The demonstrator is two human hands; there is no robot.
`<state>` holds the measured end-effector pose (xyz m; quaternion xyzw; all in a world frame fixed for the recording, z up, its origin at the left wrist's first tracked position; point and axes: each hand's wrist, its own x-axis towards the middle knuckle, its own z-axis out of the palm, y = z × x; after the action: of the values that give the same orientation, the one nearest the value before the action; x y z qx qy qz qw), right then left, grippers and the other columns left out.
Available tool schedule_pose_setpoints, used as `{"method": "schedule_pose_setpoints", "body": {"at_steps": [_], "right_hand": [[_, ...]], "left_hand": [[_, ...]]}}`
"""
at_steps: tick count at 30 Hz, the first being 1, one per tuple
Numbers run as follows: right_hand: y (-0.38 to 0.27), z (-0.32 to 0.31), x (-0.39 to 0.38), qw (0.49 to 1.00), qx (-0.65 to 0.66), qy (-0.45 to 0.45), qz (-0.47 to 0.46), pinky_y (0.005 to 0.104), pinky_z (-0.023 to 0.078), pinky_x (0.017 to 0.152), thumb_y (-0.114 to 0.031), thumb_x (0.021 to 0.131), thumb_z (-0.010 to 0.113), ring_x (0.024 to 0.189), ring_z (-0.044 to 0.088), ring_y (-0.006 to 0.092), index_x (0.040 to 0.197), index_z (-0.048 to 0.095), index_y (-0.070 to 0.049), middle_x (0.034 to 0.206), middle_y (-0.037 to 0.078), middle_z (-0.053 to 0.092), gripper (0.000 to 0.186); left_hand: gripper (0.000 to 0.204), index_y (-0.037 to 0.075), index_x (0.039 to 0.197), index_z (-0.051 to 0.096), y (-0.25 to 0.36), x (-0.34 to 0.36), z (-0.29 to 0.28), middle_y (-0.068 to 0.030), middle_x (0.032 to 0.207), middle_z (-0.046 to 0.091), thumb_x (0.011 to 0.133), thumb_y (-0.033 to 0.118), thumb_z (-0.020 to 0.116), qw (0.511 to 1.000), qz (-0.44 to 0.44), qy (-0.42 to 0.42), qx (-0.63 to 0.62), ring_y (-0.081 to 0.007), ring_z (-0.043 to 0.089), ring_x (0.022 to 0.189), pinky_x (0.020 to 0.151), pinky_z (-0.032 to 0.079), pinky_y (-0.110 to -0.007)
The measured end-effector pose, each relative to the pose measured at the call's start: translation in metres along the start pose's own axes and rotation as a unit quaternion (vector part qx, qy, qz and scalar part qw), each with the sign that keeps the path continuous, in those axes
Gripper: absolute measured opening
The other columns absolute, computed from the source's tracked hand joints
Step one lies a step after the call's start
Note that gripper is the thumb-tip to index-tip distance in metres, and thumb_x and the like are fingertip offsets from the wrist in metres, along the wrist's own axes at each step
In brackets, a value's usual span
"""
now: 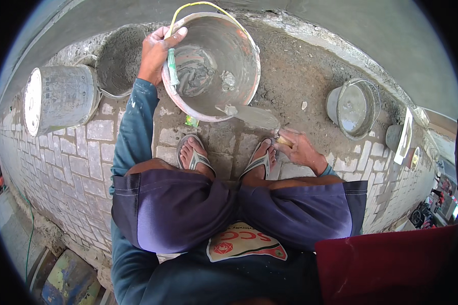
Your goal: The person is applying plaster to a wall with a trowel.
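A large bucket tilts toward me in front of my feet, its inner wall smeared with grey mortar. Wet mortar lies in its bottom. My left hand grips the bucket's left rim, thumb over the edge, close to one end of the yellow bail. Just below that hand, a green and white handle rests against the rim; what it belongs to is hidden. In my right hand is a trowel, held by its wooden grip. The blade's tip reaches the bucket's near rim, with some mortar on it.
At the left, a white bucket lies on its side beside a dark, mortar-coated bucket. A smaller bucket of grey liquid stands at the right, near a white board. Paving blocks meet loose dirt along the wall.
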<state>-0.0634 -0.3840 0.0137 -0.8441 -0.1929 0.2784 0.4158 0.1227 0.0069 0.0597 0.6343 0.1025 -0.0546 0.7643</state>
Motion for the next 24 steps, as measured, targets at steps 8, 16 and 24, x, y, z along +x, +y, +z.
{"method": "schedule_pose_setpoints", "body": {"at_steps": [8,16,24], "right_hand": [[0.033,0.004,-0.025,0.971,-0.158,0.176,-0.032,0.0474,0.056,0.079,-0.023,0.088,0.076,0.095,0.068,0.0429,0.117,0.068,-0.001,0.108,0.023,0.069,0.038],[0.04,0.032,-0.017,0.968,-0.15,0.202,-0.025,0.0488,0.057,0.086,-0.022,0.085,0.08,0.104,0.068,0.0445,0.109,0.07,0.004,0.108,0.024,0.071,0.036],[0.027,-0.021,0.034,0.945,-0.193,0.258,-0.06,0.0463,0.057,0.075,-0.025,0.089,0.075,0.094,0.07,0.0409,0.112,0.07,0.001,0.111,0.023,0.069,0.035]], "left_hand": [[0.016,0.006,0.097,0.069,-0.016,0.008,-0.028,0.0011,0.088,0.065,0.089,0.017,0.077,1.0,0.0,0.007,-0.02,-0.0074,0.058,0.077,0.071,0.051,-0.026],[0.026,0.0,0.113,0.067,-0.023,-0.006,-0.065,-0.005,0.101,0.068,0.087,0.001,0.067,0.995,-0.02,0.034,-0.096,-0.014,0.065,0.089,0.084,0.051,-0.029],[0.048,-0.006,0.131,0.057,0.001,-0.047,-0.07,-0.0181,0.122,0.067,0.083,-0.005,0.06,0.986,0.025,0.003,-0.165,-0.0269,0.068,0.106,0.098,0.054,-0.038]]}}
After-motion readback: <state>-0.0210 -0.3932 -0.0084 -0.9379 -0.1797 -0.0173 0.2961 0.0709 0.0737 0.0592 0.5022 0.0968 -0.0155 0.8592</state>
